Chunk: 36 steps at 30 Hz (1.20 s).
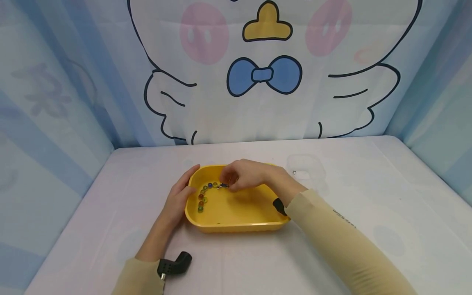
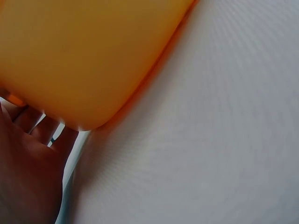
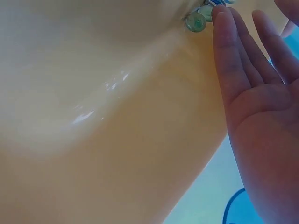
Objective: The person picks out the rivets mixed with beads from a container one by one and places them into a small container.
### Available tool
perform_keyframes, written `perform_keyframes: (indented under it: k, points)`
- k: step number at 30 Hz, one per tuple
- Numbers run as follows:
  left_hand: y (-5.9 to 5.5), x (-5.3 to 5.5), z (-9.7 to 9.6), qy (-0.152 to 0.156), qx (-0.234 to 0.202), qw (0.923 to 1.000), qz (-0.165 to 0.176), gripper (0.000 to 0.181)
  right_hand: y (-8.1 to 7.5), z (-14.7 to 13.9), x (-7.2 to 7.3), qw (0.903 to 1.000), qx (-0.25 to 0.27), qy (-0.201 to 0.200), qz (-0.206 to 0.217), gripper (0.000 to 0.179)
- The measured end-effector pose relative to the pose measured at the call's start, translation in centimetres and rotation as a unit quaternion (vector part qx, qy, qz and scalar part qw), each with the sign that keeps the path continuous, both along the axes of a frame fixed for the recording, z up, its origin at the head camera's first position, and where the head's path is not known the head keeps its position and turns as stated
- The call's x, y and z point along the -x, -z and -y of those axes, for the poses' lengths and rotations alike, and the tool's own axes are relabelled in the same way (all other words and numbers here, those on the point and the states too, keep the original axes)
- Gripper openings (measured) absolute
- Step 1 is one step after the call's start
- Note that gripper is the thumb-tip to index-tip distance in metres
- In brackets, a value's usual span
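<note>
A yellow plastic tray [image 1: 239,209] lies on the table with a curved row of glass beads [image 1: 200,197] along its left and back inside. The beads are green, orange-brown, yellowish and blue, with small silvery pieces near the row's right end. My left hand [image 1: 178,199] grips the tray's left wall, thumb at the rim and fingers along the outside. Inside the tray, my right hand [image 1: 248,175] pinches at the blue right end of the row. Its fingertips meet the beads in the right wrist view, beside a pale green bead [image 3: 195,22].
Behind the tray to the right, a clear plastic box [image 1: 307,166] stands on the table, with a tiny silvery piece [image 1: 294,172] at it. A printed cloth backdrop [image 1: 263,114] rises at the table's back edge. The pale table [image 1: 368,221] extends around the tray.
</note>
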<state>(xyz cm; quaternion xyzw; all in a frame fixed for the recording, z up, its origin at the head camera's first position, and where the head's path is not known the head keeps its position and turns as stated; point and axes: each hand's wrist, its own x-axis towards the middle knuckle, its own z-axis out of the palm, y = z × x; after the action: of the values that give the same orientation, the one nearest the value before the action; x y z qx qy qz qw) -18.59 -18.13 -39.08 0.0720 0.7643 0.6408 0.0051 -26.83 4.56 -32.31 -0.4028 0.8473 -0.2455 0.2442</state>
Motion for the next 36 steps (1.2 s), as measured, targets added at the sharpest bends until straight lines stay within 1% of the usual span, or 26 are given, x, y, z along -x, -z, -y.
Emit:
perform_keyframes:
  k: [12, 25, 32, 36]
  points:
    - [0.06, 0.14, -0.12, 0.0, 0.003, 1.0, -0.001, 0.062, 0.15, -0.03, -0.22, 0.9999, -0.008, 0.0, 0.01, 0.031]
    - [0.07, 0.06, 0.01, 0.001, 0.002, 1.0, 0.0, 0.062, 0.28, 0.3, -0.43, 0.9983, 0.001, -0.009, 0.057, 0.028]
    - [0.19, 0.14, -0.02, -0.001, 0.002, 1.0, 0.001, 0.062, 0.22, 0.25, -0.4, 0.9989, 0.003, -0.007, 0.045, 0.029]
    - [0.13, 0.13, -0.01, -0.001, 0.001, 1.0, 0.001, 0.062, 0.32, 0.34, -0.45, 0.9989, 0.0, -0.002, 0.046, 0.028]
